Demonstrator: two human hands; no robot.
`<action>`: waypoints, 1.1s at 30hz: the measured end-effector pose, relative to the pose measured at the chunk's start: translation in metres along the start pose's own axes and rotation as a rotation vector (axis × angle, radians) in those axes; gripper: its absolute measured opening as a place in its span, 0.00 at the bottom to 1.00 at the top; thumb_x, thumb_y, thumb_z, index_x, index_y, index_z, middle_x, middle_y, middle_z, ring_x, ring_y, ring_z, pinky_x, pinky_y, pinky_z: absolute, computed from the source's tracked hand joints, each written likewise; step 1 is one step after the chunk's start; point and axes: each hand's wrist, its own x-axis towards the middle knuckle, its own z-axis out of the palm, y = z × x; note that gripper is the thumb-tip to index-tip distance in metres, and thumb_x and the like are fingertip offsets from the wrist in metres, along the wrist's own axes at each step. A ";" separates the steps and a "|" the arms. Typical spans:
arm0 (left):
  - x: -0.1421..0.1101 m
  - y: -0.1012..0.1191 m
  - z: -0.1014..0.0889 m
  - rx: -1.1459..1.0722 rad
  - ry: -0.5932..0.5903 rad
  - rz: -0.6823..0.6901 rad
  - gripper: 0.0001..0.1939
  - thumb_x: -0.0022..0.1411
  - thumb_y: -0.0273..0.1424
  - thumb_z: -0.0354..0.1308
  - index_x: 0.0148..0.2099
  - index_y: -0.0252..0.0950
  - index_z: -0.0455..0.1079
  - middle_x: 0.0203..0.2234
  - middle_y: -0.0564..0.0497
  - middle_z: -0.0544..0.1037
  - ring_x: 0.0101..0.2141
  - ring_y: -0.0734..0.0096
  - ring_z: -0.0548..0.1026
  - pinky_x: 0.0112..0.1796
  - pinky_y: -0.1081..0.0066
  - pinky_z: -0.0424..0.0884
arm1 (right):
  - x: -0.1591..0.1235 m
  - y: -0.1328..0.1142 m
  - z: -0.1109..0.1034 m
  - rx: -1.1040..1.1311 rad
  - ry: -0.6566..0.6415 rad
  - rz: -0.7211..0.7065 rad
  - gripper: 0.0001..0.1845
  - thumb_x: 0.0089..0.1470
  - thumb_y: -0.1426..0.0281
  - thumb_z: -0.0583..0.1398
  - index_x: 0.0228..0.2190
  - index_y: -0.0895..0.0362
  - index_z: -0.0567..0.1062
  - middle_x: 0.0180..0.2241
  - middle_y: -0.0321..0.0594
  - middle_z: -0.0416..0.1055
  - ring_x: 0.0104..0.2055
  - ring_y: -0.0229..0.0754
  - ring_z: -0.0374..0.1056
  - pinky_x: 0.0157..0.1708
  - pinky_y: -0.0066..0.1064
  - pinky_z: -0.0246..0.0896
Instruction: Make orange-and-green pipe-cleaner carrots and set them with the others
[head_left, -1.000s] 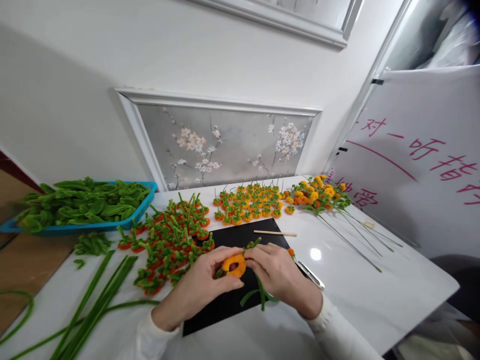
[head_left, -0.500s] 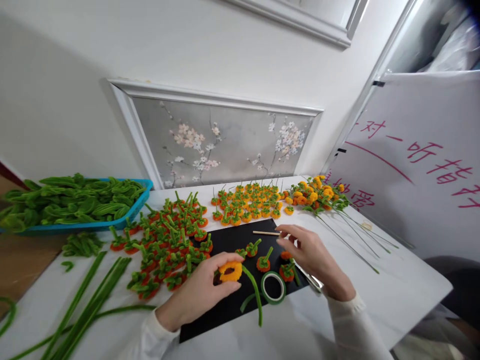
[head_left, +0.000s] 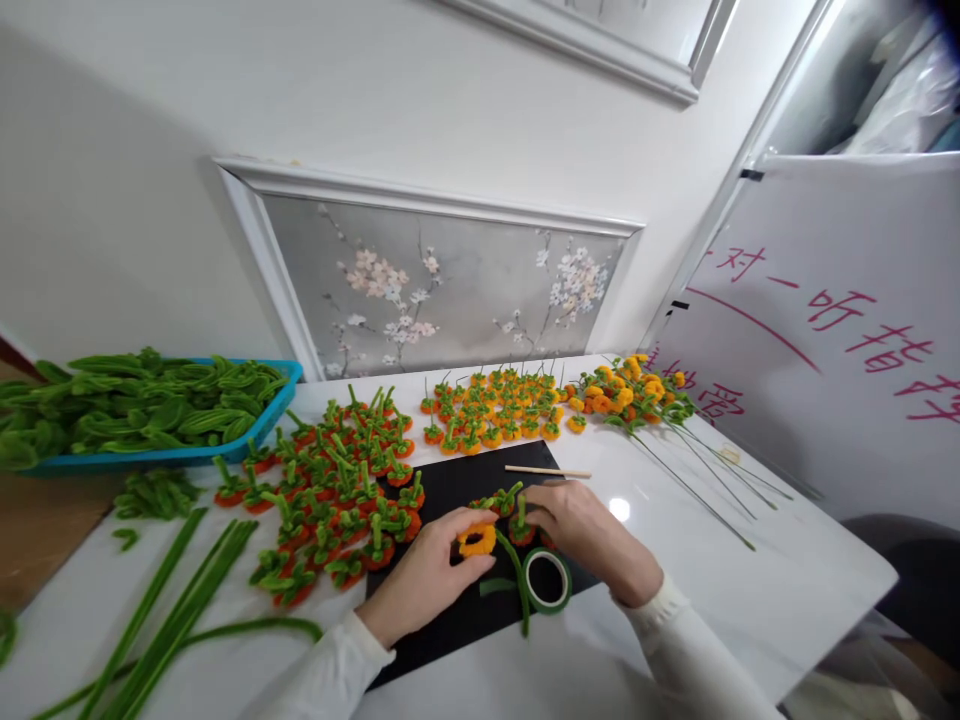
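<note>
My left hand [head_left: 427, 575] is closed in a pinch round a yellow-orange fuzzy chenille flower ring [head_left: 486, 541], its hole turned towards me. A green chenille stem [head_left: 522, 585] hangs down beside it, curving over the mat. My right hand [head_left: 596, 535] has its thumb and forefinger at the upright green stem of an orange chenille flower [head_left: 520, 533] standing on the black mat [head_left: 420, 640]. The fingertips seem to pinch that stem. A roll of green tape [head_left: 548, 580] lies between the hands, its loose end towards the left.
Orange flowers [head_left: 352, 470] and yellow flowers [head_left: 502, 405] stand in groups behind the mat. A wooden stick [head_left: 547, 471] lies at its back edge. To the left are a blue basket [head_left: 259, 435] of green leaves and long green stems [head_left: 176, 620]; wired flowers [head_left: 630, 385] lie right.
My right hand has moved left and down from beside the wooden stick to the orange flower. The left hand has shifted slightly right with the yellow-orange ring.
</note>
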 end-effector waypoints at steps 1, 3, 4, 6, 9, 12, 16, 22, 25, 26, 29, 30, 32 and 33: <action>0.003 -0.001 0.000 -0.006 0.006 0.009 0.20 0.53 0.28 0.60 0.50 0.38 0.72 0.47 0.47 0.76 0.48 0.60 0.72 0.51 0.64 0.65 | 0.005 -0.001 0.001 -0.011 0.003 -0.013 0.13 0.56 0.78 0.52 0.29 0.56 0.75 0.26 0.37 0.73 0.29 0.37 0.69 0.30 0.25 0.57; 0.009 -0.004 0.000 -0.017 0.031 0.018 0.20 0.53 0.29 0.60 0.50 0.37 0.72 0.48 0.46 0.76 0.48 0.59 0.72 0.51 0.63 0.66 | 0.017 -0.001 0.003 -0.029 0.035 -0.020 0.13 0.57 0.78 0.52 0.28 0.57 0.76 0.27 0.38 0.73 0.29 0.37 0.69 0.31 0.24 0.57; 0.012 -0.005 0.000 -0.021 0.045 0.021 0.20 0.53 0.29 0.60 0.50 0.36 0.72 0.48 0.45 0.76 0.48 0.59 0.72 0.52 0.63 0.66 | 0.024 0.001 0.004 -0.030 0.060 -0.016 0.13 0.57 0.78 0.53 0.29 0.57 0.76 0.28 0.39 0.74 0.30 0.37 0.69 0.31 0.24 0.58; 0.018 -0.009 0.001 -0.024 0.067 0.030 0.21 0.53 0.30 0.60 0.50 0.36 0.71 0.48 0.44 0.76 0.49 0.58 0.72 0.52 0.61 0.66 | 0.036 0.006 0.007 -0.006 0.109 -0.016 0.12 0.57 0.78 0.53 0.33 0.58 0.77 0.32 0.41 0.75 0.33 0.37 0.70 0.35 0.25 0.60; 0.024 -0.009 0.002 -0.026 0.082 0.038 0.21 0.53 0.30 0.60 0.50 0.35 0.71 0.48 0.44 0.76 0.49 0.57 0.72 0.52 0.60 0.66 | 0.045 0.015 0.005 0.032 0.148 -0.029 0.12 0.56 0.77 0.54 0.39 0.58 0.76 0.36 0.42 0.75 0.38 0.38 0.70 0.40 0.25 0.61; 0.022 -0.005 0.001 -0.037 0.081 0.039 0.20 0.54 0.31 0.59 0.50 0.36 0.71 0.47 0.44 0.76 0.48 0.58 0.73 0.50 0.60 0.68 | 0.036 0.022 -0.006 0.128 0.199 -0.017 0.14 0.56 0.73 0.56 0.44 0.56 0.73 0.39 0.41 0.75 0.37 0.39 0.71 0.38 0.26 0.62; 0.017 -0.001 -0.003 -0.115 0.097 0.001 0.20 0.53 0.32 0.60 0.50 0.36 0.70 0.48 0.45 0.75 0.46 0.59 0.74 0.48 0.63 0.69 | 0.000 0.026 -0.021 0.065 0.195 0.192 0.09 0.57 0.69 0.54 0.38 0.57 0.72 0.28 0.39 0.74 0.28 0.41 0.70 0.29 0.28 0.60; 0.017 0.005 -0.004 -0.184 -0.039 0.003 0.18 0.53 0.31 0.61 0.47 0.36 0.68 0.41 0.48 0.76 0.42 0.63 0.74 0.44 0.67 0.70 | -0.037 0.018 0.006 -0.222 -0.017 0.365 0.10 0.51 0.76 0.58 0.39 0.58 0.68 0.33 0.42 0.75 0.34 0.46 0.72 0.26 0.29 0.54; 0.016 0.013 0.002 -0.105 -0.227 0.018 0.17 0.53 0.30 0.61 0.47 0.36 0.71 0.40 0.48 0.77 0.39 0.63 0.75 0.42 0.69 0.71 | -0.035 0.016 0.017 -0.311 0.008 0.341 0.13 0.52 0.82 0.53 0.40 0.58 0.67 0.32 0.42 0.74 0.34 0.44 0.71 0.28 0.29 0.54; 0.017 0.015 0.004 -0.075 -0.246 0.031 0.17 0.52 0.30 0.60 0.47 0.36 0.71 0.40 0.48 0.77 0.39 0.63 0.75 0.42 0.69 0.70 | -0.032 0.015 0.016 -0.333 0.031 0.319 0.15 0.52 0.83 0.52 0.40 0.58 0.66 0.31 0.42 0.74 0.34 0.44 0.71 0.29 0.29 0.54; 0.020 0.016 0.012 -0.017 -0.218 0.056 0.18 0.52 0.30 0.61 0.47 0.36 0.73 0.41 0.48 0.78 0.38 0.63 0.76 0.43 0.69 0.70 | -0.022 0.015 0.002 -0.389 0.084 0.239 0.18 0.50 0.86 0.51 0.42 0.57 0.66 0.34 0.42 0.73 0.34 0.42 0.70 0.28 0.28 0.54; 0.022 0.014 0.013 -0.004 -0.205 0.058 0.18 0.52 0.30 0.61 0.47 0.37 0.73 0.40 0.48 0.79 0.37 0.63 0.76 0.42 0.69 0.70 | -0.017 0.015 -0.004 -0.409 0.083 0.221 0.18 0.51 0.85 0.51 0.42 0.57 0.66 0.35 0.42 0.73 0.33 0.42 0.70 0.27 0.28 0.53; 0.028 0.010 0.015 0.015 -0.180 0.056 0.18 0.52 0.32 0.60 0.47 0.37 0.73 0.40 0.48 0.79 0.36 0.63 0.76 0.40 0.69 0.71 | -0.006 0.016 -0.016 -0.442 0.055 0.195 0.15 0.52 0.84 0.52 0.40 0.57 0.67 0.32 0.41 0.73 0.31 0.42 0.70 0.24 0.28 0.51; 0.031 0.008 0.015 0.021 -0.164 0.054 0.18 0.53 0.32 0.60 0.48 0.37 0.73 0.40 0.48 0.79 0.36 0.63 0.76 0.40 0.69 0.71 | 0.001 0.017 -0.020 -0.455 0.041 0.181 0.13 0.53 0.83 0.52 0.38 0.57 0.67 0.30 0.41 0.73 0.30 0.43 0.70 0.23 0.28 0.51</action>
